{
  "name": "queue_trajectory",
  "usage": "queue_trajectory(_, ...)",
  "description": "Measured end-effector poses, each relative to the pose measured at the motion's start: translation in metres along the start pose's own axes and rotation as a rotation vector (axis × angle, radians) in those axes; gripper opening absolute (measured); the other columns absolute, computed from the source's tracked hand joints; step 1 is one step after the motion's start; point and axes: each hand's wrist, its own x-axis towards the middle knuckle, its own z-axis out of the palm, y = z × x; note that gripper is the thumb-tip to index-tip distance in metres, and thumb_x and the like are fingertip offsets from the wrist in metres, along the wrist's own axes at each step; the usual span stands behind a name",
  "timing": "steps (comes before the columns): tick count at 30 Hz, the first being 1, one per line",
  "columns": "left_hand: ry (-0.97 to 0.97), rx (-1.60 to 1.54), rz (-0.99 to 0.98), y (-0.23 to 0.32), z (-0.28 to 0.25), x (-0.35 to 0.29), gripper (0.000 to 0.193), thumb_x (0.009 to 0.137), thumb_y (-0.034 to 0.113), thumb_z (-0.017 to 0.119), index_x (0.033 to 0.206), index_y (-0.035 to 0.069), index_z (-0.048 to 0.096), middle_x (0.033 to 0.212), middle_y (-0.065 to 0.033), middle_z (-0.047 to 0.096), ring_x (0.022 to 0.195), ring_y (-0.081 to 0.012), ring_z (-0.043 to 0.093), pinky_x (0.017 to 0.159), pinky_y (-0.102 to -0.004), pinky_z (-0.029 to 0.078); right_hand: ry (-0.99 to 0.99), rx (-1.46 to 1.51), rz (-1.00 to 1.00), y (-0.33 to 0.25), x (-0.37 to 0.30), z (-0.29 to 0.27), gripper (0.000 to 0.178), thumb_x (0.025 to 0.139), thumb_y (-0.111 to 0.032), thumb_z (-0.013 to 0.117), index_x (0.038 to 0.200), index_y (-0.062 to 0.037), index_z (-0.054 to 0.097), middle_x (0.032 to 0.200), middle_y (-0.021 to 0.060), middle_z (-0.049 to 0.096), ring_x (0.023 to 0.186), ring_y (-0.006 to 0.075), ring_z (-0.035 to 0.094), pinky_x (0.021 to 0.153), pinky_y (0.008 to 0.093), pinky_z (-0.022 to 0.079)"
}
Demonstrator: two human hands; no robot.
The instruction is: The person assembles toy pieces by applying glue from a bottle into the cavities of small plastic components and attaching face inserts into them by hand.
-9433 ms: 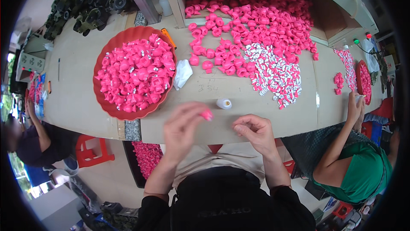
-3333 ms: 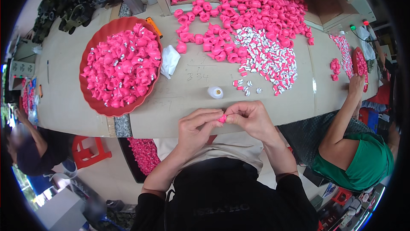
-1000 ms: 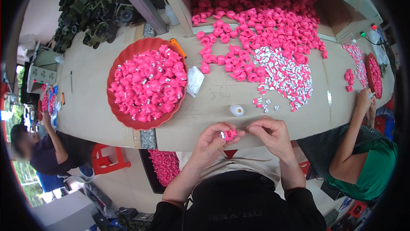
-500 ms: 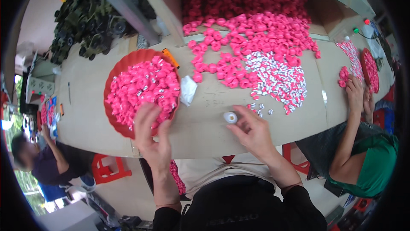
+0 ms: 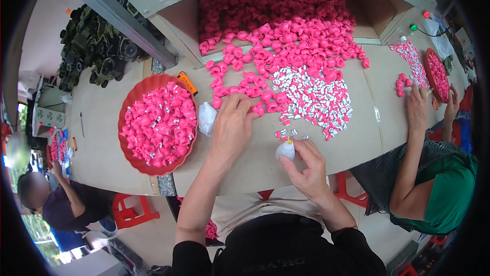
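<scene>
My right hand (image 5: 306, 170) is closed round a small white squeeze bottle (image 5: 285, 150) with a yellow nozzle pointing up, over the near part of the table. My left hand (image 5: 232, 129) is at the near left edge of a spread of pink hollow plastic pieces (image 5: 270, 84). Its thumb and forefinger are closing round a pink piece (image 5: 258, 109) there, and the other fingers are curled out of sight. Just beyond the bottle lies a heap of small pink-and-white parts (image 5: 316, 97), a few of them loose near its nozzle.
A scalloped red basin (image 5: 125, 143) full of pink pieces stands at left, beside a crumpled white wad (image 5: 206, 117) and an orange-and-black object (image 5: 187, 83). An open-fronted box (image 5: 377, 15) spills pink pieces at the back. Co-workers sit at both sides; dark toy-like vehicles (image 5: 99, 46) are piled far left.
My left hand has moved right, from over the red basin to the pink pieces. The bottle has turned upright in my right hand, showing its yellow nozzle. The view has shifted slightly.
</scene>
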Motion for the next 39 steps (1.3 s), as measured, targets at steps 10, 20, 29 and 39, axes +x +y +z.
queue_trajectory(10, -0.012, -0.271, -0.241, 0.005, -0.014, -0.058, 0.026, 0.073, -0.008, 0.065, 0.097, -0.001, 0.057, 0.1, -0.0103, 0.055, 0.091, -0.0219, 0.057, 0.075, -0.0323, 0.048, 0.083, 0.312, 0.074, 0.006, -0.012, 0.009, 0.036, 0.075, -0.003, 0.069, 0.109, 0.003, 0.056, 0.091, 0.0124, 0.061, 0.08, 0.0185, 0.061, 0.07, 0.0282, 0.048)
queue_trajectory(20, 0.062, -1.027, -0.419, 0.001, -0.01, -0.119, 0.027, 0.071, -0.008, 0.071, 0.096, -0.002, 0.062, 0.102, -0.0093, 0.055, 0.093, -0.0165, 0.06, 0.079, -0.0281, 0.055, -0.132, 0.11, -0.126, -0.016, -0.008, -0.002, 0.036, 0.062, -0.003, 0.078, 0.095, 0.0011, 0.064, 0.072, 0.0071, 0.061, 0.059, 0.0144, 0.05, 0.052, 0.0252, 0.038)
queue_trajectory(29, 0.089, -0.993, -0.426, 0.005, -0.007, -0.121, 0.027, 0.069, -0.01, 0.071, 0.094, -0.003, 0.063, 0.101, -0.009, 0.055, 0.089, -0.0163, 0.061, 0.076, -0.0271, 0.057, -0.143, 0.068, -0.165, -0.021, -0.008, 0.004, 0.041, 0.058, -0.006, 0.081, 0.096, 0.0004, 0.066, 0.067, 0.0071, 0.062, 0.056, 0.0162, 0.049, 0.05, 0.0265, 0.037)
queue_trajectory(39, 0.1, -0.95, -0.4, 0.005, -0.006, -0.12, 0.027, 0.069, -0.01, 0.071, 0.093, -0.002, 0.063, 0.101, -0.0089, 0.055, 0.087, -0.0152, 0.061, 0.074, -0.0267, 0.058, -0.159, 0.036, -0.151, -0.021, -0.007, 0.008, 0.039, 0.059, -0.004, 0.081, 0.094, 0.0022, 0.066, 0.066, 0.0075, 0.06, 0.055, 0.0168, 0.048, 0.05, 0.027, 0.038)
